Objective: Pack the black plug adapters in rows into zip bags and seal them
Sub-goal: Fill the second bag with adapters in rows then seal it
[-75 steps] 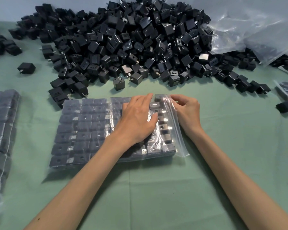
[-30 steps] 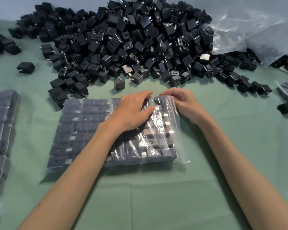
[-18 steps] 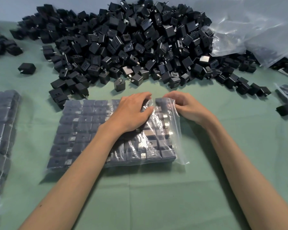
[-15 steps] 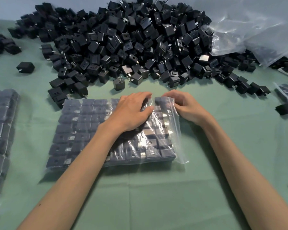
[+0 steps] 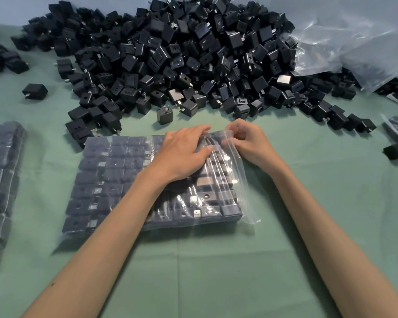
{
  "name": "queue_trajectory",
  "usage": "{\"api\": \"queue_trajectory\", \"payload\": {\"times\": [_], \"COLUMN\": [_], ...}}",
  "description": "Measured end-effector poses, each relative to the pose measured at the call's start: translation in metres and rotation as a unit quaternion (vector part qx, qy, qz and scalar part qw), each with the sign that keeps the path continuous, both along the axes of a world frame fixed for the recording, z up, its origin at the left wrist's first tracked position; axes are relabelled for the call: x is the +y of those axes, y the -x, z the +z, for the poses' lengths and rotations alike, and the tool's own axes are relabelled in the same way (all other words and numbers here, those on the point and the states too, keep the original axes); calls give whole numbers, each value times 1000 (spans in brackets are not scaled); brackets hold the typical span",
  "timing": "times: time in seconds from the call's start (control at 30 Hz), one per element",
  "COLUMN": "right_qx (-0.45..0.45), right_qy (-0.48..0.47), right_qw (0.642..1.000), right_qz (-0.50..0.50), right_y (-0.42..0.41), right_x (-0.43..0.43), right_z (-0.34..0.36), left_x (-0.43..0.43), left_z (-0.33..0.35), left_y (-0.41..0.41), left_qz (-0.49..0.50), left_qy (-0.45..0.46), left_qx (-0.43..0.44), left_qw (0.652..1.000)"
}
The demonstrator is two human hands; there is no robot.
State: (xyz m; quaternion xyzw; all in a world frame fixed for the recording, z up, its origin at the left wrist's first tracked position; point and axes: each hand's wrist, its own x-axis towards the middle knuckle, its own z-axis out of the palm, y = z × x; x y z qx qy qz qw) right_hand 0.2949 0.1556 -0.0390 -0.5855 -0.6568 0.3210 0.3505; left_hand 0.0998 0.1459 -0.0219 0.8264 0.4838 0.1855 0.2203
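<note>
A clear zip bag (image 5: 115, 180) lies flat on the green cloth, filled with black plug adapters in neat rows. Its open mouth faces right, with a loose plastic flap (image 5: 241, 193) along that edge. My left hand (image 5: 182, 152) lies palm down on the bag's upper right part, fingers spread on the plastic. My right hand (image 5: 246, 141) pinches the bag's far right corner between thumb and fingers. A big heap of loose black adapters (image 5: 175, 58) lies just behind the bag.
A packed bag (image 5: 2, 180) lies at the left edge. Empty clear bags (image 5: 354, 35) are piled at the back right. Stray adapters (image 5: 34, 90) sit at the left, with another (image 5: 396, 151) and a bag at the right edge.
My left hand slid from the bag's middle up toward its far right corner. My right hand moved from the right edge up to that corner and closed on the plastic.
</note>
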Motion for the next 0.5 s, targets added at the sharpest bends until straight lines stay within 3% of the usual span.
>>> {"api": "queue_trajectory", "payload": {"times": [0.17,0.23,0.4,0.5], "right_qx": [-54,-68,23,28], "right_qy": [-55,-32,-15,-30], "right_qw": [991,991,991,988], "right_qz": [-110,-107,-129,-151], "right_y": [-4,-1,17,23], "right_x": [-9,-17,-33,-33], "right_z": [10,11,7,2], "left_x": [0,0,1,2], "left_z": [-2,-2,-2,-3], "left_y": [0,1,1,1], "left_qz": [-4,-3,-12,-13], "left_qy": [9,8,2,2], "left_qx": [8,2,1,-6], "left_qw": [1000,1000,1000,1000]}}
